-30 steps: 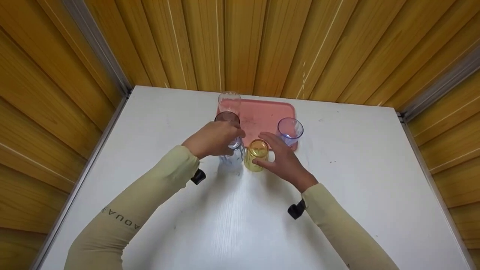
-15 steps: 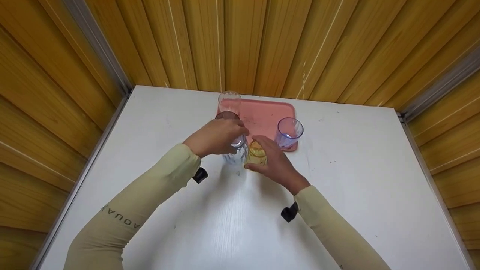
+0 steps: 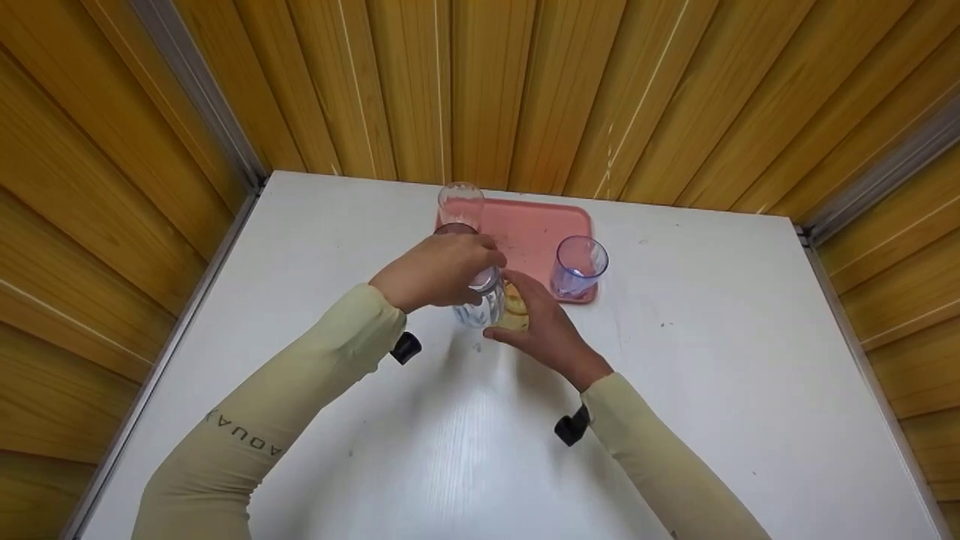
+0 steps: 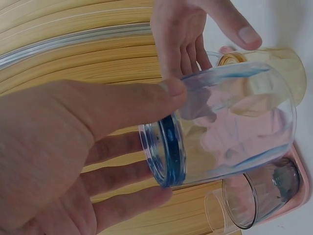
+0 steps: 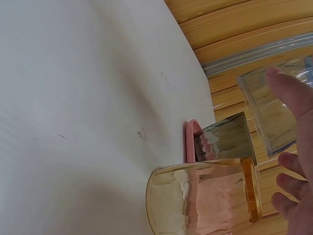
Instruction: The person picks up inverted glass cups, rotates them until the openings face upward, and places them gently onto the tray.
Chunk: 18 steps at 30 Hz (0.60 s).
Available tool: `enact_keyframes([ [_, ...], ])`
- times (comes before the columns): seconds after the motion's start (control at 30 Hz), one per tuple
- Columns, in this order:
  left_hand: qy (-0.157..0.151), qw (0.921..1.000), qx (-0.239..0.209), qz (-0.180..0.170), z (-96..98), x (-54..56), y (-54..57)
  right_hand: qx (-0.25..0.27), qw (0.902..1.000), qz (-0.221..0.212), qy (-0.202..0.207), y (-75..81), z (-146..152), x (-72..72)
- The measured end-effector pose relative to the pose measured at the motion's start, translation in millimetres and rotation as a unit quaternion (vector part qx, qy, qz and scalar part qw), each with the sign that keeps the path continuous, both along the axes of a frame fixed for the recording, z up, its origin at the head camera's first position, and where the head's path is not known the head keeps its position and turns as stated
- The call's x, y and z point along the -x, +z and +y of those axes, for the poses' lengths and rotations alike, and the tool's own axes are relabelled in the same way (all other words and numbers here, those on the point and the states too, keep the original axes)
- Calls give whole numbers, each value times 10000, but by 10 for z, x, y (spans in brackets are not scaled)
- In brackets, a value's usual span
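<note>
My left hand point(image 3: 442, 270) grips a clear blue-tinted glass point(image 3: 482, 309) by its thick blue base. In the left wrist view the base is in the fingers and the mouth points away from the palm, toward the table. Beside it a yellow glass point(image 3: 516, 309) stands upside down on the table, its amber base point(image 5: 251, 190) on top. My right hand point(image 3: 551, 330) is around the yellow glass in the head view, with thumb and fingers spread. In the right wrist view these fingers are above the yellow glass, without gripping it; the thumb is near the blue-tinted glass's wall.
Behind the hands lies a pink tray point(image 3: 536, 225). An upright dark glass point(image 4: 264, 196), partly hidden by my left hand in the head view, and a clear glass point(image 3: 461, 201) stand at its left. An upright violet-blue glass point(image 3: 579, 270) occupies its front right corner. Wooden-slat walls point(image 3: 480, 90) enclose the white table.
My left hand has shifted slightly right with the blue-tinted glass, closer to the yellow one. My right hand has moved left and now covers more of the yellow glass.
</note>
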<state>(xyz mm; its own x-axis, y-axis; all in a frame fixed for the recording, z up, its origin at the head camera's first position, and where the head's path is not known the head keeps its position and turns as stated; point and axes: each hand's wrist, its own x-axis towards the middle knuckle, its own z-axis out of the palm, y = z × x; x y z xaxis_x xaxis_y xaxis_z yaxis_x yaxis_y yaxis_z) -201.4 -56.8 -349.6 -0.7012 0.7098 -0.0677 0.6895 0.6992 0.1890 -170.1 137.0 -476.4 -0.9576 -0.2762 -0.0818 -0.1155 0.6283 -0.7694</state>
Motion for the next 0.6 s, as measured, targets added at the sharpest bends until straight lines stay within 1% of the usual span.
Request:
enact_keyframes([
  [0.3,-88,9999,40,56,26,-22,48,-83,9996,-239,-131,-20,-20,3],
  [0.43,-105,9999,20,27,34,-34,62,-13,9994,-313,-128,-32,-15,10],
  [0.6,-175,9998,-41,14,33,-44,73,208,9996,-206,-34,-52,2,22],
])
